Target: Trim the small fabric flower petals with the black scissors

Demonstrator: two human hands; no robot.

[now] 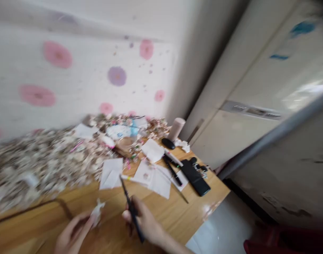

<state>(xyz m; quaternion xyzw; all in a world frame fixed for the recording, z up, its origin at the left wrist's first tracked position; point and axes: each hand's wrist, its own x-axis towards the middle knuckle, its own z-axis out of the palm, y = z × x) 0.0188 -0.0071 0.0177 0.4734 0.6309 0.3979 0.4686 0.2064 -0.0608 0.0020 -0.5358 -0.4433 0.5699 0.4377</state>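
Observation:
Low in the head view, my left hand (74, 233) pinches a small white piece (97, 213), its shape blurred, with thin bits sticking up at the top. My right hand (145, 219) grips a slim black pen-like tool (131, 206), pointed up and away from me; whether it is a pen or a brush I cannot tell. The tool's tip is close to a folded white paper (112, 173) and a white marker with a yellow band (135, 180). Hand and piece are apart from the tool.
A large heap of small whitish pieces (50, 162) covers the wooden table's (161, 215) back left. Toward the right lie papers (161, 181), black markers (173, 170), a thin stick (181, 194), a black phone (195, 177), keys (200, 167) and a pinkish cylinder (176, 128). A refrigerator (246, 91) stands to the right.

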